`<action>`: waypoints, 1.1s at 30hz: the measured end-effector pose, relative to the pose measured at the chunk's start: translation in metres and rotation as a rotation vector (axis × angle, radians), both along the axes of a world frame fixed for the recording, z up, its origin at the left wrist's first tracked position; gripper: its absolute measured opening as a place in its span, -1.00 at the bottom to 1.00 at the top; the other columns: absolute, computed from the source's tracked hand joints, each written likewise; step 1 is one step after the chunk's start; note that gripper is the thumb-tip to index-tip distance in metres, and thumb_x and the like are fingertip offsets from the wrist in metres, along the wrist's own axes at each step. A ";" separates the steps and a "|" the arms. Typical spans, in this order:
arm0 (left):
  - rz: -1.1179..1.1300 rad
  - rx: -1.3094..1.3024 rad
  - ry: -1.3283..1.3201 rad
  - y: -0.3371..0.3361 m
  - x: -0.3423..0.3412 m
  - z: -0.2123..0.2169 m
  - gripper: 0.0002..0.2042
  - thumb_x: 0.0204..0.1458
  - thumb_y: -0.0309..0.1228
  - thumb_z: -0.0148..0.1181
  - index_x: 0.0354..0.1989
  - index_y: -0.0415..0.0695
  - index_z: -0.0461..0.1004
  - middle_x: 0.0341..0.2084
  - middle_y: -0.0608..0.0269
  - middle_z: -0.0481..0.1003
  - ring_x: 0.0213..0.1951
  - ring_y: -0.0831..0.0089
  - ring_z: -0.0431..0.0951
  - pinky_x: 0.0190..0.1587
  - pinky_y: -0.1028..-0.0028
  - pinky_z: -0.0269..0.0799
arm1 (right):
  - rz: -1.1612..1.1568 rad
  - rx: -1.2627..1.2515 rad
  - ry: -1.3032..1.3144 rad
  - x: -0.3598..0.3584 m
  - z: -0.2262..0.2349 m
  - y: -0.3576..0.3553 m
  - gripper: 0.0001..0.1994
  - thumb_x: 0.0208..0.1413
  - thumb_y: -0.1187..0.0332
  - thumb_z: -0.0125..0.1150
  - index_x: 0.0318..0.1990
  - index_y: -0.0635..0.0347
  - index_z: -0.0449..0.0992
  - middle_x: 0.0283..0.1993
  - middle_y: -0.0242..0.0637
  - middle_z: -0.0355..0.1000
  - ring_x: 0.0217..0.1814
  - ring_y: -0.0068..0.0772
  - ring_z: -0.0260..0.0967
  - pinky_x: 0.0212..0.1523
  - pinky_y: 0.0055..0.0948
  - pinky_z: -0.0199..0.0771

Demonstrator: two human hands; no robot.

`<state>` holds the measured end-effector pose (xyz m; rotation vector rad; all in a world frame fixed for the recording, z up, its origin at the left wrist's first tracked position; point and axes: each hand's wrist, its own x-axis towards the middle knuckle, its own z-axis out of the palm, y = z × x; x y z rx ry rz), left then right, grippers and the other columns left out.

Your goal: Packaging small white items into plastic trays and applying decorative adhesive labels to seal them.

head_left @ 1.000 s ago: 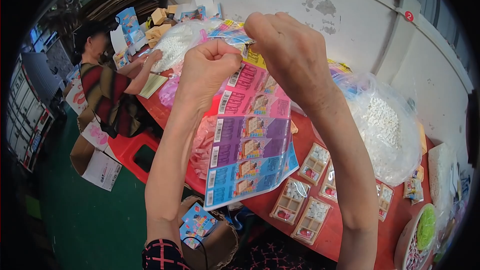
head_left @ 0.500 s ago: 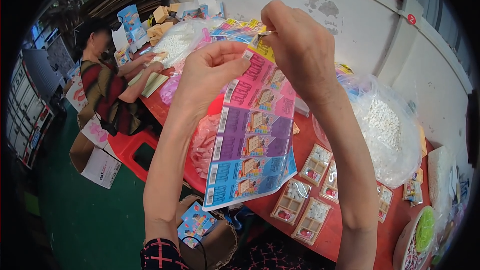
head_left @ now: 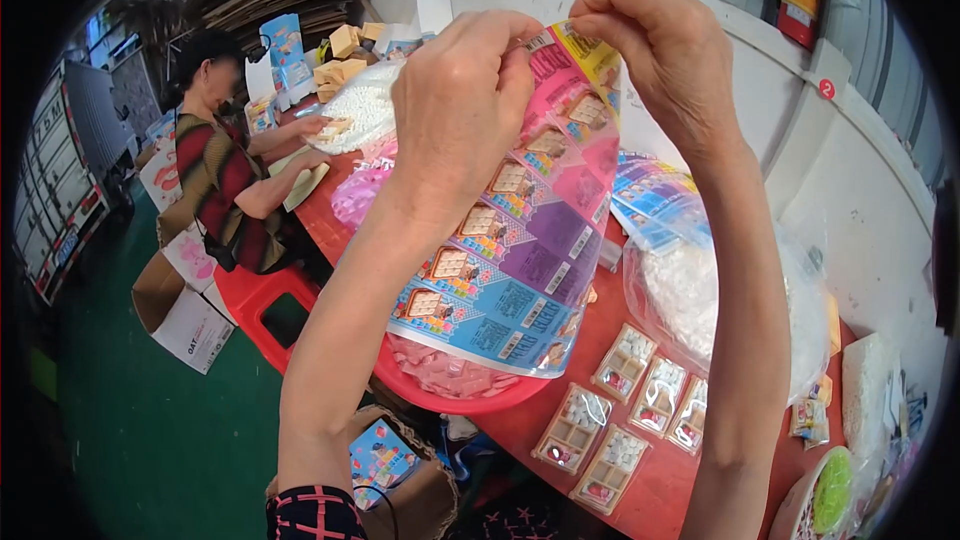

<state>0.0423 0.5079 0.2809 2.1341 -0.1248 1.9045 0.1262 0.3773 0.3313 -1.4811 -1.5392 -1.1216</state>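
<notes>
Head view, left hand [head_left: 465,105] and right hand [head_left: 660,50] pinching top of colourful packet sheet [head_left: 525,240], above red table [head_left: 520,430]

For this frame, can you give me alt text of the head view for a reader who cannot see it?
Both hands, left hand and right hand, pinch the top of a colourful printed packaging sheet held up over a red table. Small filled packets lie below; another person works at the left.
</notes>
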 end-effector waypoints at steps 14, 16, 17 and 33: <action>-0.089 0.288 0.288 -0.019 -0.053 0.051 -0.94 -0.09 -0.61 0.09 -0.43 -0.26 0.48 -0.62 0.40 0.43 -0.53 0.76 0.34 -0.51 0.69 0.26 | 0.378 0.147 0.187 -0.011 -0.012 -0.025 -0.92 -0.08 0.63 0.05 -0.42 0.28 0.45 -0.47 -0.36 0.31 -0.40 -0.54 0.29 -0.36 -0.60 0.29; -0.150 0.037 0.527 -0.018 -0.050 0.031 -0.83 -0.16 -0.31 0.11 -0.54 -0.17 0.48 -0.68 0.12 0.43 -0.59 0.24 0.47 -0.49 0.39 0.33 | 0.318 0.075 0.306 -0.005 -0.050 -0.022 -0.89 -0.04 0.64 0.02 -0.37 0.29 0.45 -0.42 -0.43 0.30 -0.39 -0.65 0.26 -0.37 -0.67 0.27; -0.172 -0.018 0.626 -0.015 -0.048 0.022 -0.83 -0.17 -0.32 0.10 -0.54 -0.18 0.49 -0.69 0.13 0.43 -0.60 0.29 0.46 -0.49 0.41 0.33 | 0.289 0.063 0.342 -0.005 -0.067 -0.020 -0.88 -0.06 0.65 0.03 -0.37 0.28 0.46 -0.42 -0.43 0.30 -0.40 -0.65 0.25 -0.39 -0.67 0.26; -0.392 -0.334 1.291 -0.070 -0.010 0.001 -0.84 -0.15 -0.46 0.14 -0.40 -0.23 0.56 -0.57 0.36 0.45 -0.49 0.68 0.36 -0.41 0.64 0.28 | 0.428 0.060 0.914 0.005 -0.143 -0.081 -0.94 0.00 0.61 0.06 -0.41 0.28 0.44 -0.46 -0.46 0.35 -0.44 -0.69 0.20 -0.41 -0.66 0.24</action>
